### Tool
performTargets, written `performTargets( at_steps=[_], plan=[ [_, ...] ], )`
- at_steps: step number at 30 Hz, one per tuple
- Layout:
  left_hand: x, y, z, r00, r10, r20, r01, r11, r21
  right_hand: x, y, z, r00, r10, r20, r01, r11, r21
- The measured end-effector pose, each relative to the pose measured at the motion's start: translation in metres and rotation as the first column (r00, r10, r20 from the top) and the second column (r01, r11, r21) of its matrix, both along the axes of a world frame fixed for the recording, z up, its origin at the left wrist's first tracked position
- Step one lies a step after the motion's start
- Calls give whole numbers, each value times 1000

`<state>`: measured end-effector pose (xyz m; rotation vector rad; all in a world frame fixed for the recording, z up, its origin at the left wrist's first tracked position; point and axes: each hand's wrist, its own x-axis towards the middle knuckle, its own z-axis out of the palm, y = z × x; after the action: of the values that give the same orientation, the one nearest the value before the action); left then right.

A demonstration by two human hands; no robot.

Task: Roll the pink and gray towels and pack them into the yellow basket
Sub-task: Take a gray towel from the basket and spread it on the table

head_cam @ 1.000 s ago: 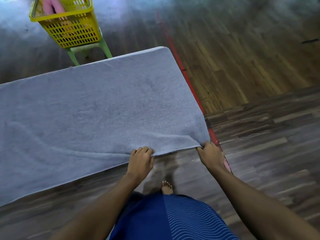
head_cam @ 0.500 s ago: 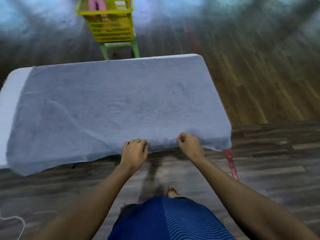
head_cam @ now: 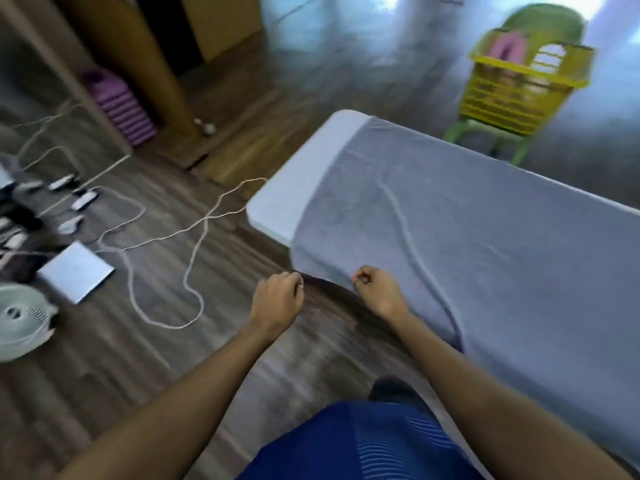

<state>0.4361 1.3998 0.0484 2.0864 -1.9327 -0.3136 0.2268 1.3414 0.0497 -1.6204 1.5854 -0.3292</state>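
The gray towel [head_cam: 485, 244] lies spread flat over a white table [head_cam: 298, 185], its near edge hanging off the front. My right hand [head_cam: 379, 289] pinches that near edge close to the towel's left end. At the near-left corner my left hand [head_cam: 277, 299] has its fingers curled and seems to pinch the corner. The yellow basket [head_cam: 512, 98] stands on a green stool [head_cam: 519, 147] beyond the table at the upper right. A rolled pink towel [head_cam: 509, 46] shows inside it. The frame is blurred.
White cables [head_cam: 194, 258] loop across the wooden floor to the left. A white fan [head_cam: 20, 323], a flat white box [head_cam: 74, 271] and small devices [head_cam: 79, 202] lie at the far left. A purple object [head_cam: 121, 105] leans by wooden furniture [head_cam: 152, 57].
The view has swung left. Both hands slid left along the towel's near edge, from its right part to its left end, and the floor clutter came into view.
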Motion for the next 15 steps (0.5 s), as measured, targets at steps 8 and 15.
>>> performTargets(
  at_steps=[8,15],
  plan=[
    [168,-25,2,951,308,-12,-308,951,20,186,-75,5,970,229,79,-230,973,6],
    [291,-144,-2,937,349,-15,-347,935,65,315,-189,-10,955,250,158,-254,967,6]
  ],
)
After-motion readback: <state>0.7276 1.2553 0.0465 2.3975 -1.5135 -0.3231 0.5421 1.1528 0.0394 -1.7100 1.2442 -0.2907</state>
